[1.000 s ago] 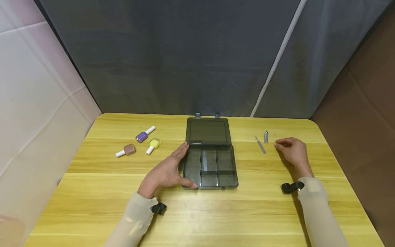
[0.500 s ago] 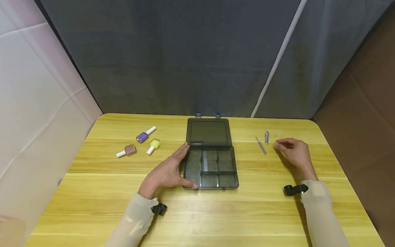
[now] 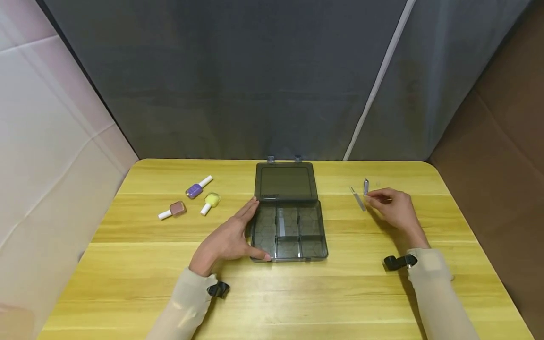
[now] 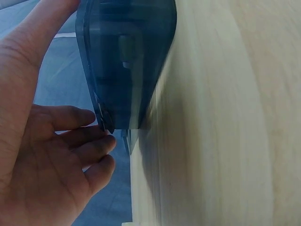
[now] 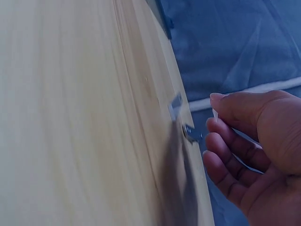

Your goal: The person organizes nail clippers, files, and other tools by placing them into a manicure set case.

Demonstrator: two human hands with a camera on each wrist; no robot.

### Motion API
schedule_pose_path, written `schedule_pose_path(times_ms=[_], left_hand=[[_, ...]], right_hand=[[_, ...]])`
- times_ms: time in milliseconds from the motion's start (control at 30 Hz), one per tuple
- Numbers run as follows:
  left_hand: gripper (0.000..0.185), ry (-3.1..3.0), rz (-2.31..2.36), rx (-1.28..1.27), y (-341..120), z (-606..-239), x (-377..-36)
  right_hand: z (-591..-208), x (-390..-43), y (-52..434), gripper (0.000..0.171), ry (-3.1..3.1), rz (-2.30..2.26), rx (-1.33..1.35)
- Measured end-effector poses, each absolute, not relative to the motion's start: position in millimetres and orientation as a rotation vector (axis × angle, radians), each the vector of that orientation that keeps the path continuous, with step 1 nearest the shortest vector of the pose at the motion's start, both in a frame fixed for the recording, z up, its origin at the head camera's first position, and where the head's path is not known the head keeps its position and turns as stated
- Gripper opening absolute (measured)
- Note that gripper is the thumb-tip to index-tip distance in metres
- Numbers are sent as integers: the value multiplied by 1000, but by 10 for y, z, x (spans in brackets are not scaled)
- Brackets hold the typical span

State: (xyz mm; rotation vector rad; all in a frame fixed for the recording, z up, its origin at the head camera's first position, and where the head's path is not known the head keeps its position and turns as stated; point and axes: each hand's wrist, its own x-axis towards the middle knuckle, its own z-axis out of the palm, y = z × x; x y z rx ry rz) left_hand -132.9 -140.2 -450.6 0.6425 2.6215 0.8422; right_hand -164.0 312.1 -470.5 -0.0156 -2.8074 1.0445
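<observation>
The left hand (image 3: 229, 238) is being held flat against the left wall of the smoky grey compartment box (image 3: 289, 231), fingers straight and together along its side, thumb at the near corner; nothing is being gripped by it. The box is lying open at the middle of the yellow wooden table (image 3: 127, 283), its lid (image 3: 286, 182) folded back toward the grey curtain. The right hand (image 3: 393, 205) is being held low over the table to the right, fingers loosely curled and holding nothing, fingertips just beside a small metal capsule-like piece (image 3: 366, 186) and a thin metal file (image 3: 358, 198); actual contact cannot be told. Well apart on the left, three nail polish bottles are lying on their sides: purple (image 3: 198, 187), yellow (image 3: 210, 201) and brown (image 3: 172, 210).
</observation>
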Motion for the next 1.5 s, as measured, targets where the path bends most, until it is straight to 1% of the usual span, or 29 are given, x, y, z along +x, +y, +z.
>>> schedule_pose_path(times_ms=[233,800,1500], left_hand=[[143,2618,834,636,-1420,-4496,-1323],[144,2618,831,645,-1406,-4513,-1345],[142,2615,846,639,-1405,-4512,-1349]], right_hand=[[-4708,-1626,2956,22,-2815,1134,59],[-4547,-1584,2609,21,-2787,1146,257],[-4501,-1515,2258,15,-2731,1187,509]])
